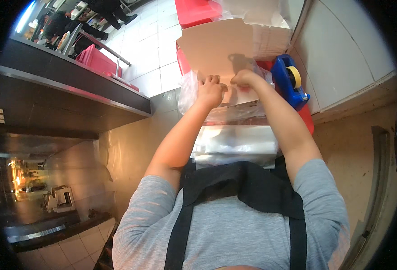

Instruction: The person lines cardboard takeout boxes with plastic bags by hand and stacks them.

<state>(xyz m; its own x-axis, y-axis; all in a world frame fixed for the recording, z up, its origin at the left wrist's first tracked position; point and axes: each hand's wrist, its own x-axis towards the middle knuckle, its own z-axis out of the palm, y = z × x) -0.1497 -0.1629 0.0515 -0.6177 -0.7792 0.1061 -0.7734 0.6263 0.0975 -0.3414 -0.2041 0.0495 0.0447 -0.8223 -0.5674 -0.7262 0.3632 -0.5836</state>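
We are holding our left hand [211, 92] and right hand [246, 78] partly curled, grips unclear, at a cardboard box [216, 42], probably light, stiff but creasable, best held by its sides.

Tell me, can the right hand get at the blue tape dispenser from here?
Probably yes: the tape dispenser sits to the right of the right hand, with only what looks like clear plastic between. That hand is at the cardboard box.
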